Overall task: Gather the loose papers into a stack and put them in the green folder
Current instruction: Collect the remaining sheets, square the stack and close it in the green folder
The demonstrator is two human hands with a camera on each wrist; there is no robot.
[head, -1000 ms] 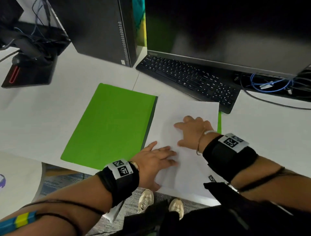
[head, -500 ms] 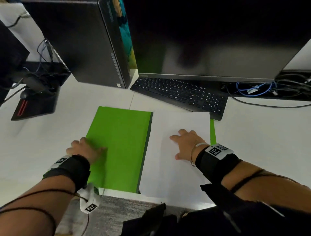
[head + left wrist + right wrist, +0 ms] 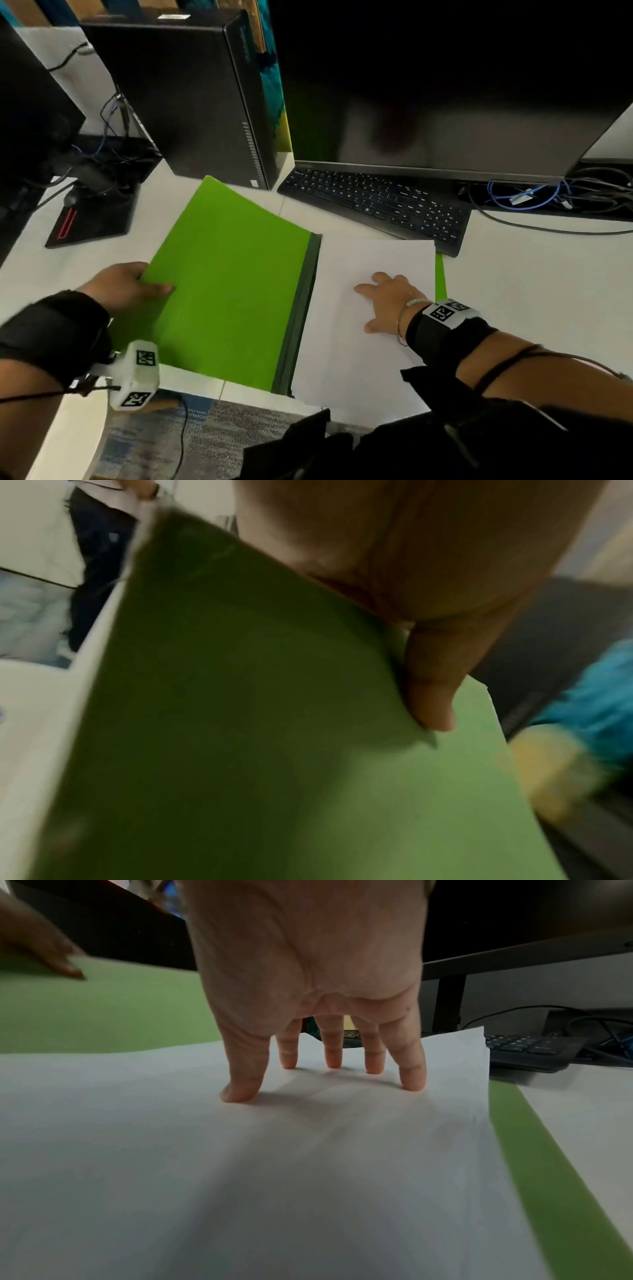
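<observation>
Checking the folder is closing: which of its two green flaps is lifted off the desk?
The left flap, pinched at its edge by the left hand; the right flap lies flat under the papers.

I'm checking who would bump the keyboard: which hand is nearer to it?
Right. The right hand presses the papers just in front of the keyboard; the left hand grips the folder cover far to its left.

- No words, brand names or numbers can be read in any view.
- The only signs are black-and-white square code markers on the white wrist camera blocks [image 3: 448,312], at 4 and 8 o'clock in the head view.
- The keyboard [image 3: 376,202] key legends at 1 o'clock are too small to read.
</observation>
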